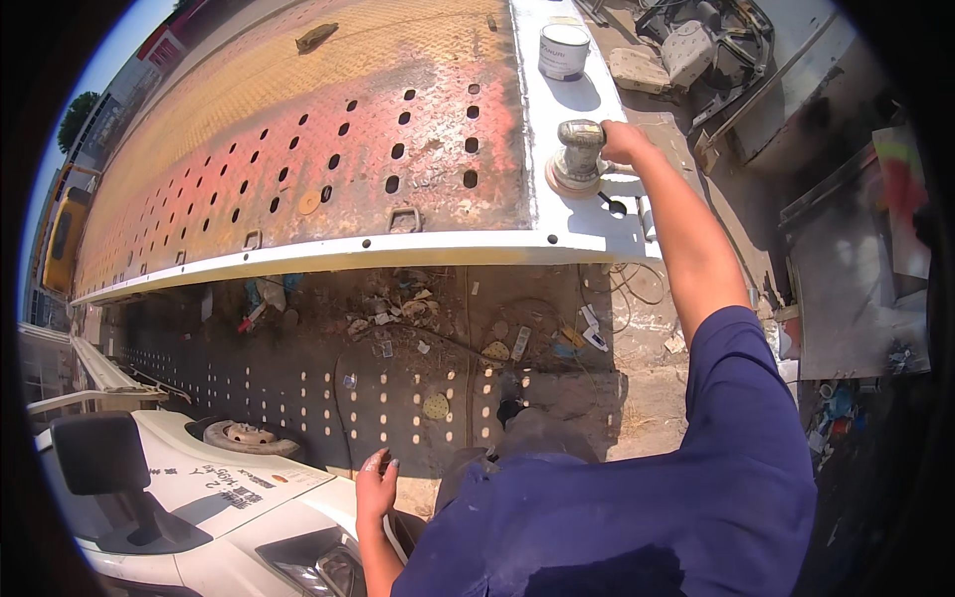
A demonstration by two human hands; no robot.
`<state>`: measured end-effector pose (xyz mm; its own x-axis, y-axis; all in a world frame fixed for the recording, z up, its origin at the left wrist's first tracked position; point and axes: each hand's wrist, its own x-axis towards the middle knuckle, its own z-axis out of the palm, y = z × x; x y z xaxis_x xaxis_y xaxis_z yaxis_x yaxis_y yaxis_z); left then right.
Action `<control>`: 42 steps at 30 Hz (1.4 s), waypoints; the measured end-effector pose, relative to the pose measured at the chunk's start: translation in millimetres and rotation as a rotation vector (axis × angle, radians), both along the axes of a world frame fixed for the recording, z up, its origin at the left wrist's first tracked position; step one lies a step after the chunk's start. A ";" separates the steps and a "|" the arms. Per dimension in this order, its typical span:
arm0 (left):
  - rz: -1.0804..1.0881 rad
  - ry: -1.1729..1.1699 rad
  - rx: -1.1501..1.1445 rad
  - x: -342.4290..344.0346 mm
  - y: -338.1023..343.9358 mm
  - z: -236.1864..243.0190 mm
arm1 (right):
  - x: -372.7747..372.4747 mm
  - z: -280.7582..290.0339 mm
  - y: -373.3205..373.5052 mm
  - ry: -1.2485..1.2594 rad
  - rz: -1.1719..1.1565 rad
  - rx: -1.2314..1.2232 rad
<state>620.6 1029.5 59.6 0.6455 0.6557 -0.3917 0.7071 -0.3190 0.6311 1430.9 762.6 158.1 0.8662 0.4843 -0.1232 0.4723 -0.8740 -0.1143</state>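
Note:
My right hand [622, 144] reaches forward, closed on a grey orbital sander [579, 141]. The sander's round pad rests on the white-painted edge strip [542, 104] of a large metal flatbed deck, close to its near right corner. A white can [564, 52] stands on the same strip, farther back. My left hand [376, 486] hangs low beside a white truck, with its fingers apart and nothing in them.
The deck plate [368, 129] is worn red and yellow, with rows of oval holes. Below its edge lie scattered trash [398, 308] and a cable [637, 289]. The white truck [189, 497] stands at lower left. Scrap parts [686, 50] and metal panels [856, 298] fill the right side.

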 end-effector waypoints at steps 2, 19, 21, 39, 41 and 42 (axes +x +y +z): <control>-0.068 0.044 0.038 42.6 12.3 16.2 | 24.9 -4.9 -3.4 0.098 0.021 -0.022; -0.825 -0.384 0.258 352.3 134.2 36.3 | -187.9 49.9 -82.8 -0.241 -0.535 0.421; -0.941 -0.551 0.335 386.4 139.4 21.8 | -257.1 41.8 -109.3 -0.323 -0.607 0.801; -1.429 -0.420 0.703 536.8 101.0 -39.5 | -462.9 -227.7 101.5 0.256 -1.221 2.379; -1.409 -0.407 0.655 542.5 89.5 -41.8 | -442.2 -231.4 94.8 0.300 -1.240 2.396; -1.416 -0.398 0.644 541.5 89.3 -36.5 | -438.7 -237.1 95.6 0.321 -1.230 2.424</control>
<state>1162.1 1118.8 23.1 0.8359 -0.5480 0.0329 -0.5425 -0.8153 0.2023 992.1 858.2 -79.0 0.7782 -0.3575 -0.5163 0.0298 0.8423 -0.5383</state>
